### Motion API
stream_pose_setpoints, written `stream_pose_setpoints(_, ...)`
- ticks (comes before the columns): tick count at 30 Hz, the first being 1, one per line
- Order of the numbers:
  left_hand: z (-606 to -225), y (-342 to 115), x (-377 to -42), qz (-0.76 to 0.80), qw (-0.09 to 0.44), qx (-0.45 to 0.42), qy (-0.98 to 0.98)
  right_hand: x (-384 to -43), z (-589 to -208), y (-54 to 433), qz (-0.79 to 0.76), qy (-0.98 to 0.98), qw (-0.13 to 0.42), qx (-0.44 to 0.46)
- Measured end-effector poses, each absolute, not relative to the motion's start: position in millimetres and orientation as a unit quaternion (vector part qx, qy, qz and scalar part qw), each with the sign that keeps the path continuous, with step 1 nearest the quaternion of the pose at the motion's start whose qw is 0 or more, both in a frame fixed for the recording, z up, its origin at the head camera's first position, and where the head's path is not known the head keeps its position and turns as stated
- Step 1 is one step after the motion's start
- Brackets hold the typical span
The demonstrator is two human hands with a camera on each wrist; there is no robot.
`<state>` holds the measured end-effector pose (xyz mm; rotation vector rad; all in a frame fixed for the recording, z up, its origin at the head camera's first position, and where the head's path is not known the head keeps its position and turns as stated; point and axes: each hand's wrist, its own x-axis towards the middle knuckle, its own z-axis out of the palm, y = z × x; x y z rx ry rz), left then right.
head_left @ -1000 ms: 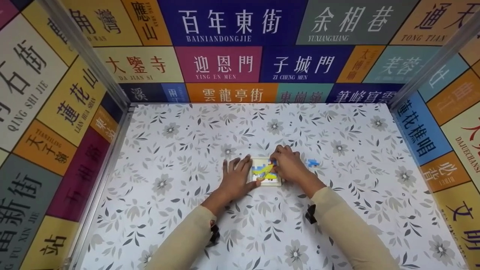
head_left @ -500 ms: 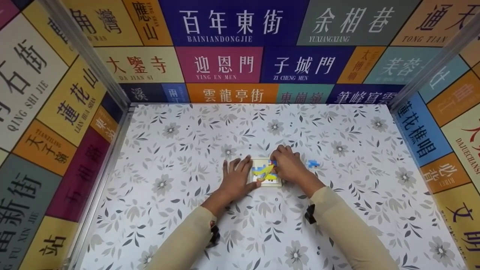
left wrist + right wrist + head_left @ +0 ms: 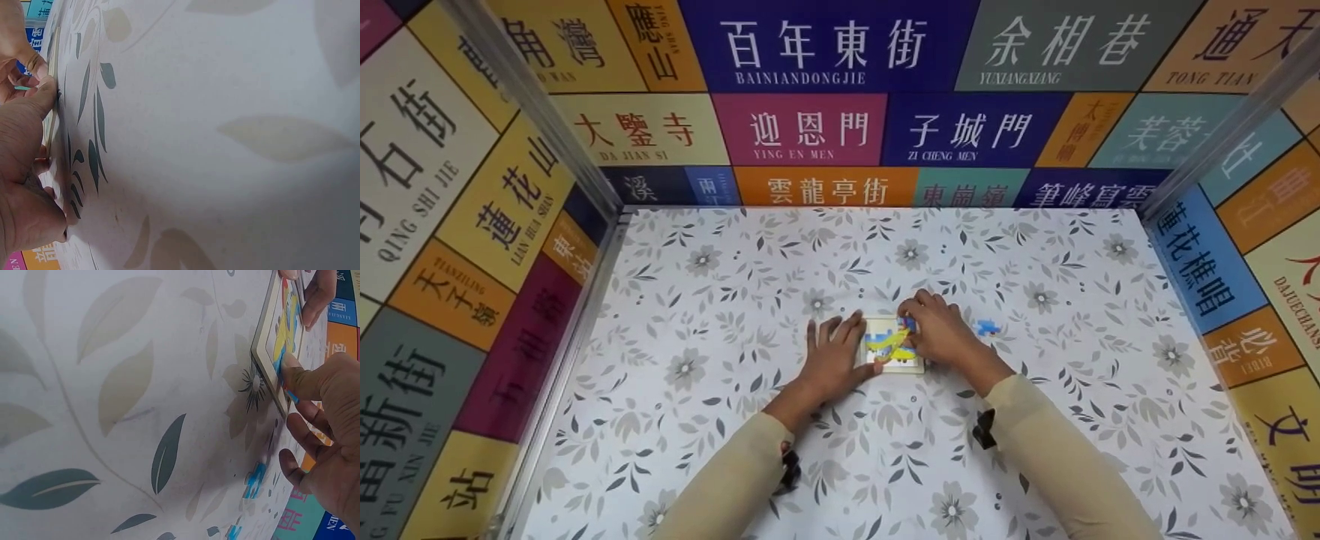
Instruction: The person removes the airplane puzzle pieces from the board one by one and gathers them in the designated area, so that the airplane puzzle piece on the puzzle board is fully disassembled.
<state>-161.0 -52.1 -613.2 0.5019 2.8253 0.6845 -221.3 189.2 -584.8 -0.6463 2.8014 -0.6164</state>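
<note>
A small jigsaw puzzle board (image 3: 913,368) with a pale frame lies mid-table, holding yellow and blue pieces over a white base. My left hand (image 3: 831,358) steadies its left side, thumb at the near edge and fingers along the far-left corner. At the board's right side, my right hand (image 3: 939,328) pinches a mostly blue puzzle piece (image 3: 278,363). In the right wrist view the thumb lies over that piece, close over the board, and hides part of it. The left wrist view shows the left thumb (image 3: 45,97) on the board's edge.
Loose blue puzzle pieces (image 3: 988,328) lie on the table right of the board; the right wrist view shows one blue piece (image 3: 255,480) and another (image 3: 234,531). A floral cloth (image 3: 720,450) covers the table. Panels with printed signs (image 3: 795,127) enclose the back and sides.
Both hands stay almost in place. The piece at my right fingertips shifts and tilts slightly, showing more blue beside the fingers.
</note>
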Motion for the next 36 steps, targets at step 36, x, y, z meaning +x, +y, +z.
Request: stream_pose_setpoints(36, -612.7, -53.0, -159.9, 0.224, 0.088, 0.174, 0.955, -220.6, -588.2, 206.1, -0.183, 0.932, 0.03, -0.312)
